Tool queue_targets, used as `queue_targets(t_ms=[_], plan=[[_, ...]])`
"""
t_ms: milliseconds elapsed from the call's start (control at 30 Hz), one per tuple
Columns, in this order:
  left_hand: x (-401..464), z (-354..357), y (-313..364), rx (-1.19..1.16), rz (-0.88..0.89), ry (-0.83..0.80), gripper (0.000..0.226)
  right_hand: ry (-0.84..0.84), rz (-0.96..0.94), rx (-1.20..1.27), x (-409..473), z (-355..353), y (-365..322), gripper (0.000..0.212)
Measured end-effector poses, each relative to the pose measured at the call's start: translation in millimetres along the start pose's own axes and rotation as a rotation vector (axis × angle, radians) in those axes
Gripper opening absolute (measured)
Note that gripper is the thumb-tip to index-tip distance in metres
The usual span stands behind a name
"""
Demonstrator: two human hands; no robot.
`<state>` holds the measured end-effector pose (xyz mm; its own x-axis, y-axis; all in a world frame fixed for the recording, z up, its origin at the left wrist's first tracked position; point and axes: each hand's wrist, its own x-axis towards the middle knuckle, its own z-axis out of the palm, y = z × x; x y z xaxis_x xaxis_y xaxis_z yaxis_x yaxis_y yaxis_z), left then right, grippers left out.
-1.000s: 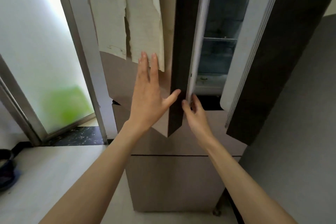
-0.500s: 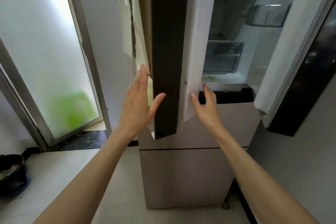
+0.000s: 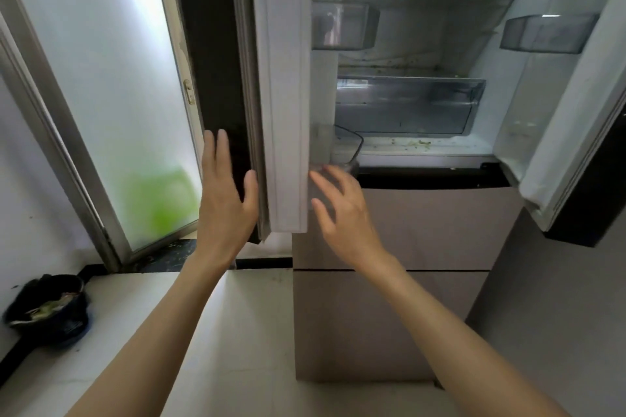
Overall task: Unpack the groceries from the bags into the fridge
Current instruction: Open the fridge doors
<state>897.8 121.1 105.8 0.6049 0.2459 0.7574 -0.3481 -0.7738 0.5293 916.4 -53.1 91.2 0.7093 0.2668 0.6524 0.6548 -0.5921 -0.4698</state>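
Note:
The fridge stands in front of me with both upper doors swung wide. Its left door (image 3: pixel 284 95) is edge-on to me, white inside with a clear door bin (image 3: pixel 343 25). My left hand (image 3: pixel 225 200) lies flat with straight fingers against the door's dark outer face. My right hand (image 3: pixel 342 210) is at the door's inner lower edge, fingers spread and relaxed, holding nothing. Inside, bare shelves and a clear drawer (image 3: pixel 406 105) show. The right door (image 3: pixel 569 95) hangs open at the right. No grocery bags are in view.
Beige lower drawers (image 3: pixel 423 230) of the fridge are closed. A frosted sliding glass door (image 3: pixel 111 78) with a metal frame fills the left. A dark bowl with scraps (image 3: pixel 47 310) sits on the pale tiled floor at the lower left. A grey wall stands right.
The left fridge door has swung further open to the left, with both hands following it. The fridge interior is now fully exposed. My right hand has come off the door edge, fingers spread.

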Motion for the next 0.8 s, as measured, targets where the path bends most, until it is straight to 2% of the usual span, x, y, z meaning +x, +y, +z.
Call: queue_targets(t_ms=[67, 133, 267, 367, 467, 667, 733, 800], plan=[[-3, 0, -1, 0.138, 0.151, -0.054, 0.063, 0.050, -0.090, -0.119, 6, 7, -3, 0.044], [-5, 4, -3, 0.252, 0.246, -0.134, 0.062, 0.010, -0.081, -0.200, 15, 7, -2, 0.050], [2, 5, -17, 0.332, 0.163, -0.186, 0.068, -0.255, -0.050, -0.328, 25, 5, 4, 0.062], [11, 0, -33, 0.408, 0.150, -0.193, 0.073, -0.342, -0.121, -0.387, 31, 10, 2, 0.065], [19, -8, -45, 0.471, 0.129, -0.198, 0.078, -0.351, -0.151, -0.418, 38, 15, 4, 0.063], [22, -9, -45, 0.508, -0.028, -0.183, 0.069, -0.308, -0.097, -0.490, 43, -3, 35, 0.060], [19, -4, -36, 0.566, -0.079, -0.155, 0.068, -0.287, -0.088, -0.527, 44, -15, 48, 0.060], [15, 4, -21, 0.607, -0.059, -0.096, 0.064, -0.257, -0.086, -0.577, 44, -33, 62, 0.060]])
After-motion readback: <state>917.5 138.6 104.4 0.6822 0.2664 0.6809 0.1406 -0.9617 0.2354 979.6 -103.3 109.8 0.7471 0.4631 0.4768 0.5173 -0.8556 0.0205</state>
